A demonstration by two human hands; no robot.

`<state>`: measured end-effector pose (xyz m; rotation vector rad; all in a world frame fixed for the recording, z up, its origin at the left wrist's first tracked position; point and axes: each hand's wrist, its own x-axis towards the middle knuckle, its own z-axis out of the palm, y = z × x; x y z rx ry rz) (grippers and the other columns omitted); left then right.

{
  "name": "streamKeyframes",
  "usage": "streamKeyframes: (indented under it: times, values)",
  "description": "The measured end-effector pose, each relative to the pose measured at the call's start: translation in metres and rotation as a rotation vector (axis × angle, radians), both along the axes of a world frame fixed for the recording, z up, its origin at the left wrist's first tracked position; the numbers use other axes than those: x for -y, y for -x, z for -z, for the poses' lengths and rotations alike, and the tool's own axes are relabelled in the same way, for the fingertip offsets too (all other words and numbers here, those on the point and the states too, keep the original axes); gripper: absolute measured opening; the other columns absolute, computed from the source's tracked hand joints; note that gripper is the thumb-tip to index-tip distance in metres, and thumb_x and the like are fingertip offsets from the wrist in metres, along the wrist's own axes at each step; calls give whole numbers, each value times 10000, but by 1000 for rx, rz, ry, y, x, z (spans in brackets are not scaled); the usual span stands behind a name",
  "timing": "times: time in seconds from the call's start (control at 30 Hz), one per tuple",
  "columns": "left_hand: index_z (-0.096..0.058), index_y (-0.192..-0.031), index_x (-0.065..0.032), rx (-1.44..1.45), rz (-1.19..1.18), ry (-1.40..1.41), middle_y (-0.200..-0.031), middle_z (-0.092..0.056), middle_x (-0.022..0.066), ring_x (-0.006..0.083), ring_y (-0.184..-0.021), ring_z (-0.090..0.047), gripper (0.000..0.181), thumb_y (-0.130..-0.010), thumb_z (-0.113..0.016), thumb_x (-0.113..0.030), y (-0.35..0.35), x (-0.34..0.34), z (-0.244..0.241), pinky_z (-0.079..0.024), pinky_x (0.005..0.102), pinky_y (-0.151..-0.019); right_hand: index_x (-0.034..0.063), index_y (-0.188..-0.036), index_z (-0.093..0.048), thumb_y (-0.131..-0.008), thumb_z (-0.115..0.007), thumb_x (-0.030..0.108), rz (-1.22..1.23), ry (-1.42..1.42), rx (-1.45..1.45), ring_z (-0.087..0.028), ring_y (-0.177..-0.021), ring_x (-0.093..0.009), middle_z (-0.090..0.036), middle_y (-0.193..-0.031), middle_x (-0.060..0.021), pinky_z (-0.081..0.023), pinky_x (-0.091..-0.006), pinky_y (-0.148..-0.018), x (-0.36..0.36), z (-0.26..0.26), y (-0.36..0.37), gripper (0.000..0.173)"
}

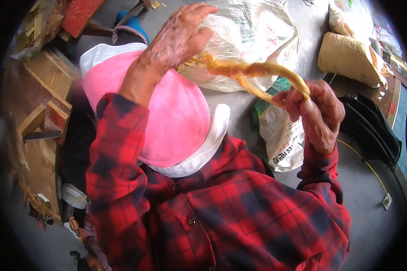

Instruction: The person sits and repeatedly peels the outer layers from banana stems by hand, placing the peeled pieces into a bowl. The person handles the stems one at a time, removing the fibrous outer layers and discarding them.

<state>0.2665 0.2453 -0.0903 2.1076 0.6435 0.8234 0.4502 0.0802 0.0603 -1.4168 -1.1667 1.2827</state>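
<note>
A yellow twisted strand of soft material (pixel 254 69), forked into two lengths, stretches between my hands. My right hand (pixel 313 113) pinches the ends of both lengths between thumb and fingers. Up and to the left, my left hand (pixel 179 37) is raised over the strand's loose, frayed end; its fingers are blurred, and whether they touch the strand is not clear. Below my left hand a round pink cloth pad (pixel 179 118) with a white rim rests before me. Behind the strand lies a large white woven plastic sack (pixel 251 30).
A white and green printed sack (pixel 281 139) lies below my right hand. Wooden boards (pixel 40 145) stand at the left, near a red board (pixel 79 15). At the right are a stuffed tan sack (pixel 347 57), black cloth (pixel 369 128) and a yellow cable (pixel 363 159) on the floor.
</note>
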Motion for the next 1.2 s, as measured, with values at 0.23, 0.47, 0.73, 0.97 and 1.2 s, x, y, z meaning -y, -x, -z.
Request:
streamKeyframes:
  times: [0.23, 0.47, 0.73, 0.97, 1.2]
  values:
    - [-601, -976, -20, -3, 593, 803, -892, -621, 113, 220, -871, -599, 245, -770, -637, -148, 51, 46, -92, -445, 296, -815, -62, -1022, -561, -895, -506, 10, -135, 17, 33, -534, -652, -103, -622, -862, -98, -443, -228, -601, -8, -11, 17, 156]
    - [-560, -915, -27, 13, 514, 723, -918, -544, 114, 256, -820, -562, 186, -753, -650, -49, 84, 101, -129, -448, 355, -725, -43, -969, -563, -805, -606, 21, -611, -269, 320, -607, -731, -307, -592, -855, -146, -479, -369, -591, -15, -31, 31, 181]
    - [-514, -653, -38, 86, 453, 448, -551, -439, 68, 235, -452, -483, 197, -667, -709, -71, 145, 140, -179, -354, 351, -418, -43, -875, -585, -727, -677, 64, -897, -372, 330, -610, -710, -325, -574, -776, -141, -522, -430, -720, 4, -57, 31, 204]
    - [-497, -580, -81, -9, 209, 168, -553, -505, 31, 225, -557, -590, 274, -577, -757, -165, 215, 146, -206, -488, 320, -531, -48, -844, -587, -668, -690, 46, -819, -436, 567, -614, -686, -316, -572, -725, -131, -528, -434, -726, 17, -88, 26, 225]
    - [-443, -565, -73, -237, -144, 18, -530, -488, 44, 218, -474, -530, 304, -611, -742, -107, 273, 173, -248, -455, 337, -510, -29, -854, -590, -645, -686, 32, -726, -263, 616, -629, -769, -307, -608, -770, -112, -519, -417, -725, 32, -106, 14, 238]
